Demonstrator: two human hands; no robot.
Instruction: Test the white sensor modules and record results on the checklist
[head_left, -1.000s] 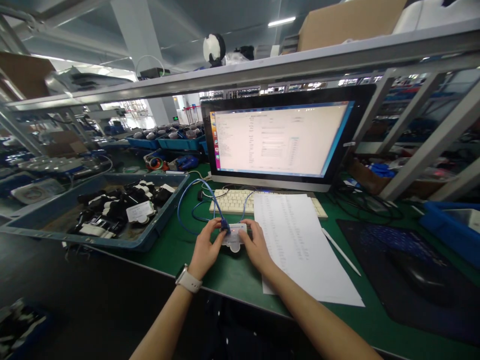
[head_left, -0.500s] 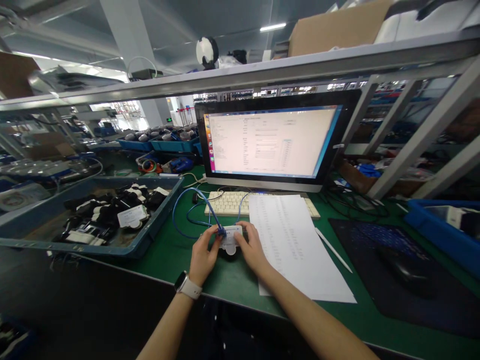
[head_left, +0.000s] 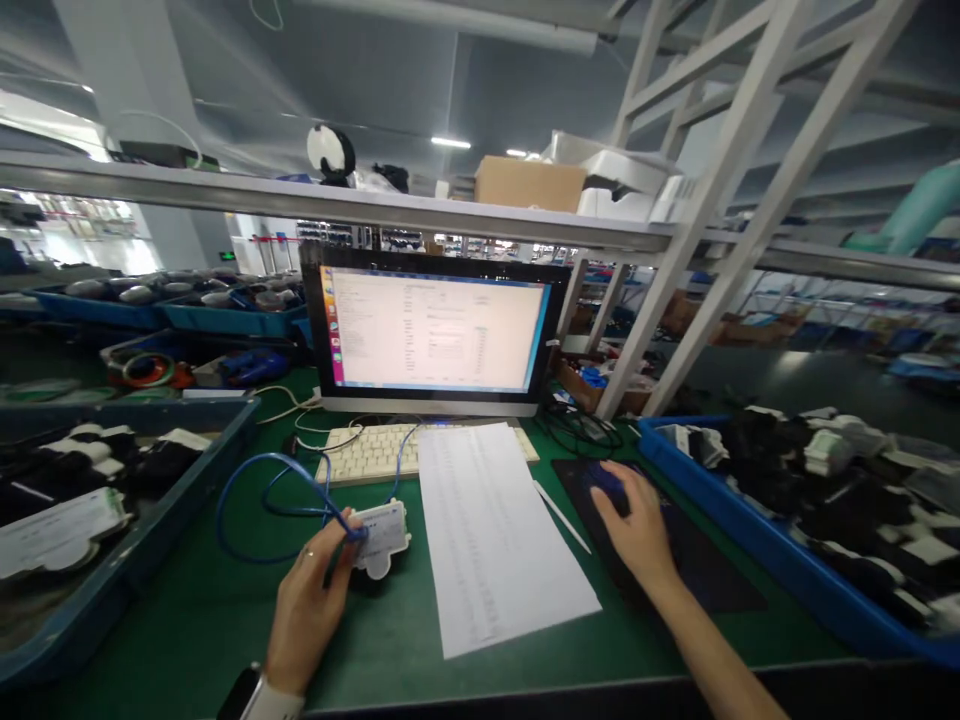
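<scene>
My left hand (head_left: pixel 311 600) is closed, thumb and fingers pinching the plug end of a blue cable (head_left: pixel 281 458) at the left edge of a small white-labelled device (head_left: pixel 384 537). The device has a rounded lobe on its lower side and sits low over the green table. The cable loops to the left and back toward the keyboard (head_left: pixel 367 455). My right hand (head_left: pixel 634 525) is over the dark mouse pad (head_left: pixel 724 585), its fingers apart. The mouse does not show clearly; my hand and the dark pad hide it.
Printed sheets (head_left: pixel 495 540) lie mid-table with a white pen (head_left: pixel 562 518) beside them. A lit monitor (head_left: pixel 439 330) stands behind. Bins of black and white parts flank me: a left bin (head_left: pixel 180 500) and a blue right bin (head_left: pixel 795 590). A shelf (head_left: pixel 420 212) crosses above.
My right hand has let go of the device and moved right to the mouse pad. My left hand stays at the plug. The view has turned right, showing more of the right bin.
</scene>
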